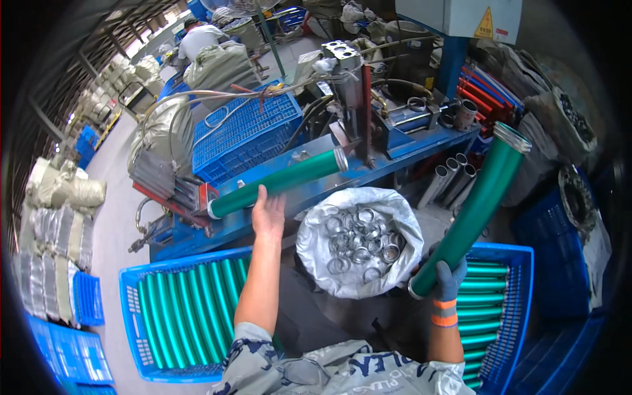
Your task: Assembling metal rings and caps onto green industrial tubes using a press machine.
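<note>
A long green tube [283, 180] with metal rings at its ends lies across the blue bench machine [329, 176], its left end against a red-edged block. My bare left hand [268, 214] is at the near side of this tube, thumb against it and fingers stretched out rather than wrapped round. My right hand [450, 280], in a grey glove with an orange-striped cuff, grips a second green tube [482, 191] near its lower end. That tube tilts up and away to the right, with a metal ring at its top end.
A white sack [313, 250] of loose metal rings stands between my arms. Blue crates of green tubes sit at left [131, 329] and right [523, 289]. Behind the machine is a stack of blue crates [247, 128]. An electrical box [454, 20] hangs overhead; a person [199, 41] is far left.
</note>
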A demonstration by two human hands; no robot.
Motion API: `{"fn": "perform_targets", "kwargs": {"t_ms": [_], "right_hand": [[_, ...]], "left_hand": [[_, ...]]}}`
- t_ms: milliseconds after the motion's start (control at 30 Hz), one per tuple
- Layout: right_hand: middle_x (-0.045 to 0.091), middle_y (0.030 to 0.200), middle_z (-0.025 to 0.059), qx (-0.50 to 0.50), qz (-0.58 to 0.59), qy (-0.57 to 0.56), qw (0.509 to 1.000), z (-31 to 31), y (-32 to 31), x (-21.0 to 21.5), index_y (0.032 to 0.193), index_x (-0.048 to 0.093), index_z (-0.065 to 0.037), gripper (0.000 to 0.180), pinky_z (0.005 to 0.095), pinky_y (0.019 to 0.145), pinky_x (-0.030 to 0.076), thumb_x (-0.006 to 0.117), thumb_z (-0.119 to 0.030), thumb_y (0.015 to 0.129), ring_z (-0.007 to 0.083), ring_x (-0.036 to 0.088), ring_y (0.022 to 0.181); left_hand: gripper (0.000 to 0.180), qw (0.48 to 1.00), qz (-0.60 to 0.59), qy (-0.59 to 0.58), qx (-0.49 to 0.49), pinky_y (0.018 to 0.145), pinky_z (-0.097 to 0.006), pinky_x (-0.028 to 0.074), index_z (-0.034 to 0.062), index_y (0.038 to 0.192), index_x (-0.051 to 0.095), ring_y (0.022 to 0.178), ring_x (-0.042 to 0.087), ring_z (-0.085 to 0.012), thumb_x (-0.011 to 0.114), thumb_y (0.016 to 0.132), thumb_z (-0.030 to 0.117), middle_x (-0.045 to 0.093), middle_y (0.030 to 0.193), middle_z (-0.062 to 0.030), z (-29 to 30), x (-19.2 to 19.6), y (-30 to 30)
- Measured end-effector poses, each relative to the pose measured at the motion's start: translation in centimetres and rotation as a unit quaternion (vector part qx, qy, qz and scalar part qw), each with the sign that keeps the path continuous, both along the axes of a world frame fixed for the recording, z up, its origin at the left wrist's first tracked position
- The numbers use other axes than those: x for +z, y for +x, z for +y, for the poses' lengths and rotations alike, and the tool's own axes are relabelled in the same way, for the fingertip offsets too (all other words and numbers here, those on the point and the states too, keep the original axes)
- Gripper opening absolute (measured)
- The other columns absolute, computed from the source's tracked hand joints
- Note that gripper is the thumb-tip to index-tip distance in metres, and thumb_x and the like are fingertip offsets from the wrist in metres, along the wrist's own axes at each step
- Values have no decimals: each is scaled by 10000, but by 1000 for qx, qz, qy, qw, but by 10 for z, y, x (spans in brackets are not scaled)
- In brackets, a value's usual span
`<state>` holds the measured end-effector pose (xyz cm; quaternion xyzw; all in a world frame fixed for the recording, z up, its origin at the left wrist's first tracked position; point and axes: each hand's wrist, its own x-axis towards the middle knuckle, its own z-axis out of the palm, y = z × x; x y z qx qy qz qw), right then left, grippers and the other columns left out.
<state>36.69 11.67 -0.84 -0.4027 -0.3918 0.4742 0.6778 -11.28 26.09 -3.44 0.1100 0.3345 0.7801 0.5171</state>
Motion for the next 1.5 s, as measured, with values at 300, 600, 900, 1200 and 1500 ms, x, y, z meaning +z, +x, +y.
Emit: {"fn": "perform_targets", "kwargs": {"t_ms": [300,600,900,1200,1500], "right_hand": [[748,1103,120,-14,10,-45,999,-34,11,-15,1376,647,4,816,394,821,660,985,-513,844,234,778,947],[759,1139,127,-4,54,-79,995,-29,14,-43,1574,581,10,1025,381,807,656,991,-557,825,227,776,947],[754,1131,129,-9,48,-79,996,-30,12,-39,1569,582,22,1015,374,799,649,970,-571,842,218,762,925],[729,1118,138,-19,33,-72,997,-39,22,-36,1572,555,64,994,361,782,630,929,-549,884,233,750,904],[722,1123,152,-6,28,-60,998,-39,20,-47,1666,470,101,1071,350,755,626,894,-532,914,236,739,893]], "left_hand": [[508,1000,16,-2,22,1288,-506,505,25,1451,644,1446,644,-297,857,1077,296,684,1479,-129,55,-5,-32],[509,999,17,40,15,1261,-490,528,11,1426,663,1428,667,-301,862,1070,316,710,1467,-143,49,16,-32],[606,993,41,-81,75,1226,-524,545,22,1502,615,1414,651,-338,891,1053,319,674,1476,-184,103,-31,-52],[693,979,48,-171,95,1253,-563,535,-6,1471,650,1414,673,-412,926,1007,429,685,1466,-231,135,-63,-57],[790,975,47,-190,106,1287,-578,493,40,1538,615,1485,637,-425,934,982,501,662,1539,-259,128,-57,-43]]}}
